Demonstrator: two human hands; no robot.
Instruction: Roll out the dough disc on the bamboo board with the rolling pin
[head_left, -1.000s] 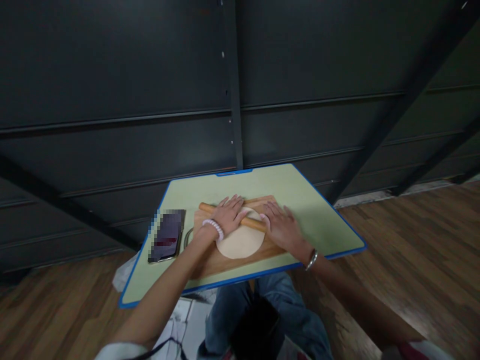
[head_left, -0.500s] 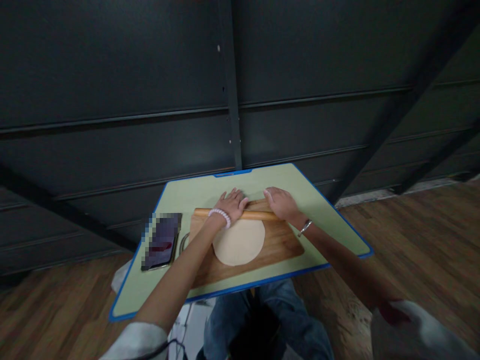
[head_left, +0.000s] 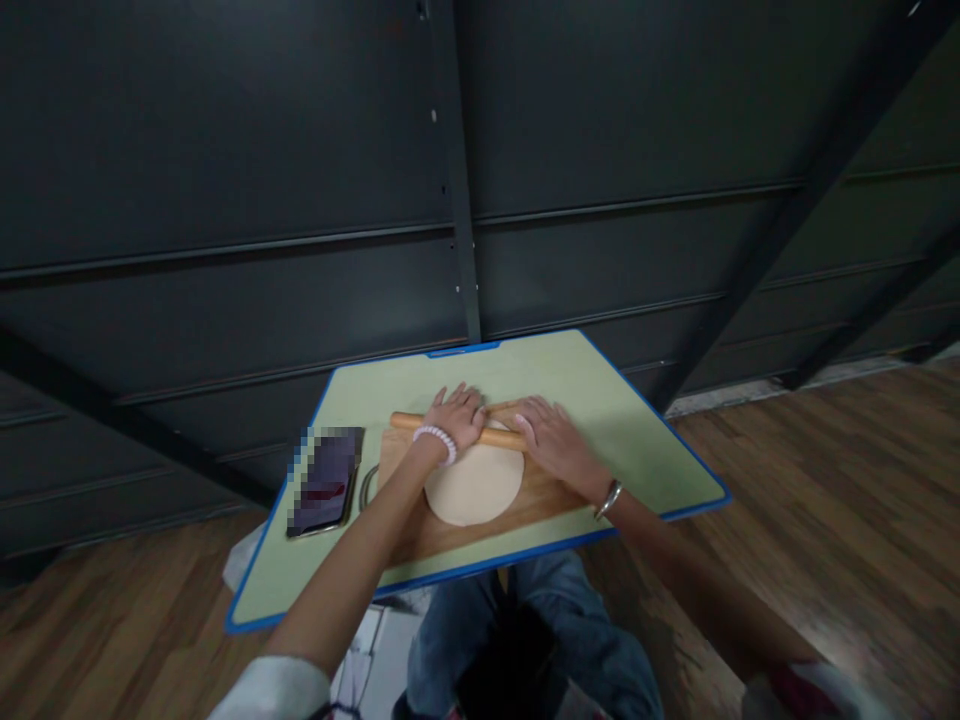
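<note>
1. A green table with a blue rim is carrying everything.
2. A wooden board is lying on it.
3. A round dough sheet is lying flat on the board.
4. A phone is lying left of the board.
5. A rolling pin is crossing the dough's far edge.
6. The left hand and right hand are pressing flat, fingers spread, on the pin.

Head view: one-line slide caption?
Both hands, left and right, press a rolling pin across dough on a board.
</note>
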